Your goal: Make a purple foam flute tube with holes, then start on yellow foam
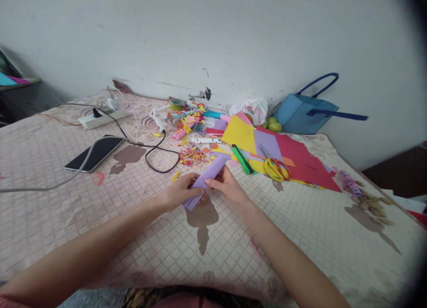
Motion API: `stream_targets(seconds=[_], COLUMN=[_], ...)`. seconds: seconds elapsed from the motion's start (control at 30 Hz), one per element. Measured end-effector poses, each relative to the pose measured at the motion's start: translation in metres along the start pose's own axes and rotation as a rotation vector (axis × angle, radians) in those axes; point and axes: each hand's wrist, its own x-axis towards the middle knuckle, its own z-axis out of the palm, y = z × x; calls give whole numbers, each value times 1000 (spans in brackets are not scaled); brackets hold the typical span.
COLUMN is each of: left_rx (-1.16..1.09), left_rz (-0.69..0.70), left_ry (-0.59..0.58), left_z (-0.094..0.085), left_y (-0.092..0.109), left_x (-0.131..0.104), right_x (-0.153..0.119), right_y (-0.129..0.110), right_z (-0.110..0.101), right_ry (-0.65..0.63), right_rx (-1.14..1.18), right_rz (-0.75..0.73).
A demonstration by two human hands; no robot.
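A folded strip of purple paper (210,171) is held slantwise above the patterned table cover, its upper end pointing to the back right. My left hand (183,192) is closed on its lower left part, thumb on top. From the right side, my right hand (227,183) grips the same strip near its middle, with the thumb on top and the other fingers partly hidden. Small colourful paper scraps (193,156) lie just behind the strip. To the right of them rests a green cutter (243,159), with yellow and red scissors (277,169) beside it.
Red sheets (300,161) and a yellow sheet (240,132) lie at the back right, near a blue bag (296,114). A glue gun (157,119) with a looped black cable stands behind. At left are a dark phone (95,153) and a power strip (103,117). Peanuts (372,205) lie far right.
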Motion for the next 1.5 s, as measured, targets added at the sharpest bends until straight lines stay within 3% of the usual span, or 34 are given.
stream_targets(seconds=[0.33, 0.63, 0.97, 1.3, 1.5], left_rx=[53, 37, 285, -69, -133], left_rz=[22, 28, 121, 34, -5], left_ry=[-15, -16, -46, -112, -108], left_z=[-1, -2, -9, -7, -5], left_y=[-3, -3, -8, -10, -7], left_x=[2, 2, 5, 3, 2], right_x=[-1, -2, -1, 2, 0], right_y=[7, 7, 8, 9, 10], right_z=[3, 4, 2, 1, 0], right_ry=[33, -61, -26, -20, -92], right_rx=[29, 89, 75, 61, 63], right_rz=[45, 54, 53, 40, 54])
